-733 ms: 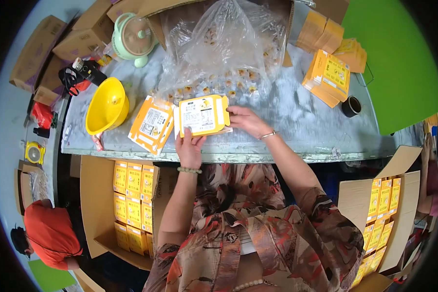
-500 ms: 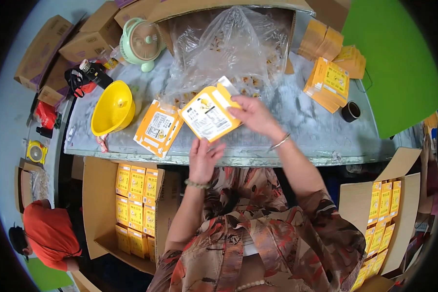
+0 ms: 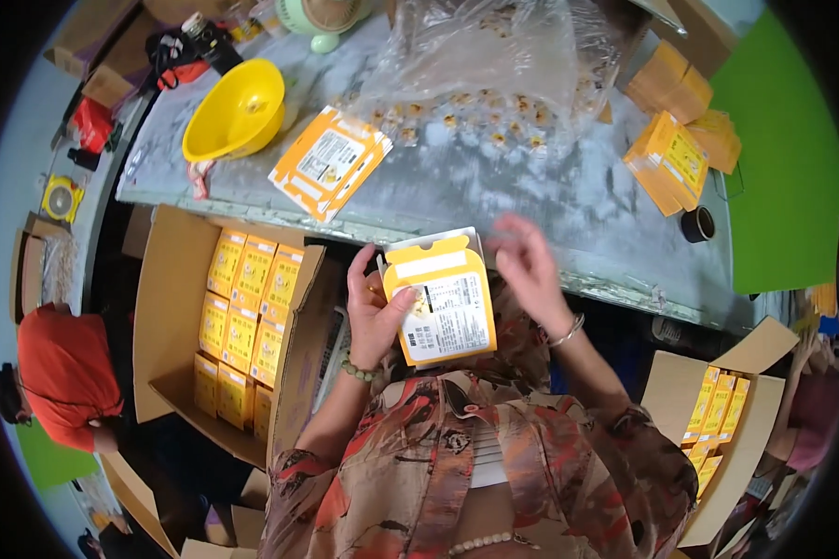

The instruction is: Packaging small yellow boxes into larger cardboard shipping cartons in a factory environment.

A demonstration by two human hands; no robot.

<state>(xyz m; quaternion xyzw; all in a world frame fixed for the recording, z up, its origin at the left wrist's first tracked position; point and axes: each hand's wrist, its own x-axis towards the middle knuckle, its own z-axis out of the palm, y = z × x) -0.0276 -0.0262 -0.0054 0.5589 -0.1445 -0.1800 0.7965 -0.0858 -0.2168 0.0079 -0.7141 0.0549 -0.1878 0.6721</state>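
My left hand [image 3: 371,317] grips a yellow and white carton [image 3: 447,312] by its left side, the thumb lying across the printed panel. The carton is over my lap, just off the table's front edge, its flaps standing up at the top. To its right, apart from it, my right hand [image 3: 534,275] is raised with fingers spread and nothing in them; the fingertips are blurred. Flat unfolded cartons [image 3: 331,160] lie on the table ahead of my left hand. Beyond them, small clear packets [image 3: 494,119] with brownish bits are strewn beside a clear plastic bag [image 3: 494,56].
A yellow bowl [image 3: 238,112] stands at the table's left. Stacks of flat cartons [image 3: 667,163] and a dark cup [image 3: 697,224] are at the right. Cardboard boxes with packed yellow cartons stand at left [image 3: 163,307] and right [image 3: 764,410]. A person in red [image 3: 65,373] bends at far left.
The carton has come from above the table towards me and turned; its flaps now stand up. My right hand has let go of it and my left hand grips it. The view has shifted.
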